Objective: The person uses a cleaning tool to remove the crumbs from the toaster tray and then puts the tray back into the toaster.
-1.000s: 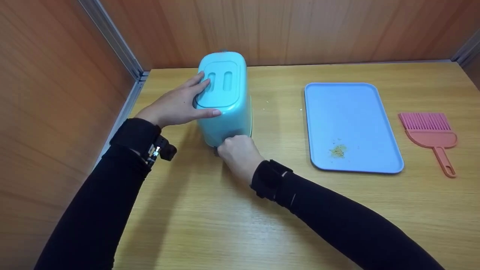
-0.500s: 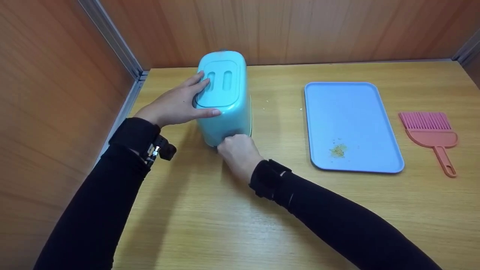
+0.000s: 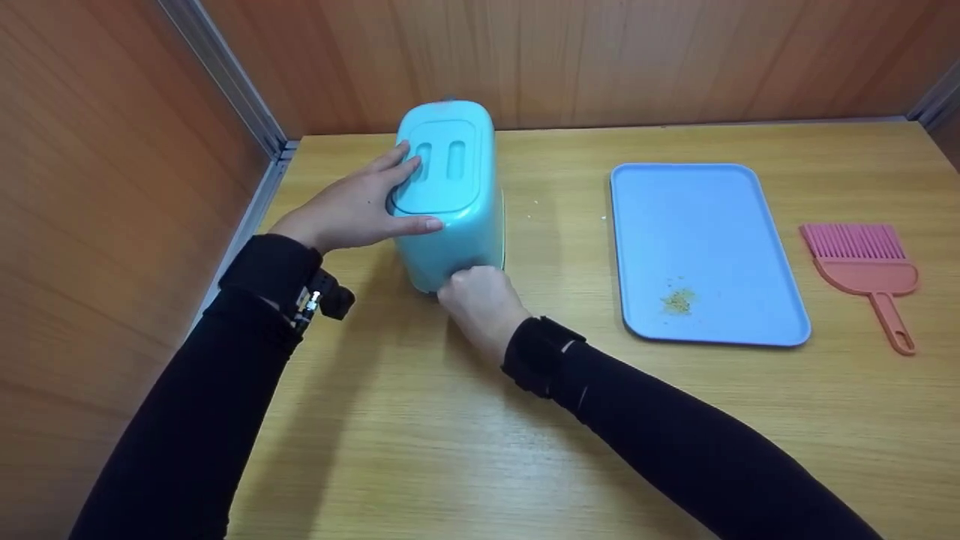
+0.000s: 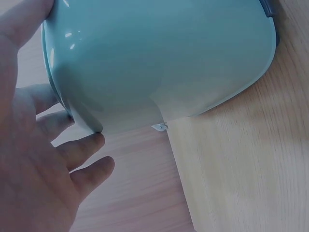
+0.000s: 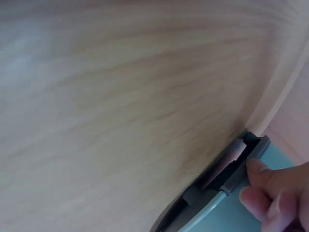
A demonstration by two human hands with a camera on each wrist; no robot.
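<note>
A teal plastic container lies overturned at the back left of the wooden table. My left hand rests flat on its upturned face, fingers straight and the thumb along the near edge; in the left wrist view the left hand lies against the container's rounded wall. My right hand is curled at the container's near bottom edge. The right wrist view shows its fingertips pinching a grey latch on the teal rim.
A light blue tray lies to the right with a small pile of crumbs near its front. A pink hand brush lies further right. Wooden walls close the left side and the back.
</note>
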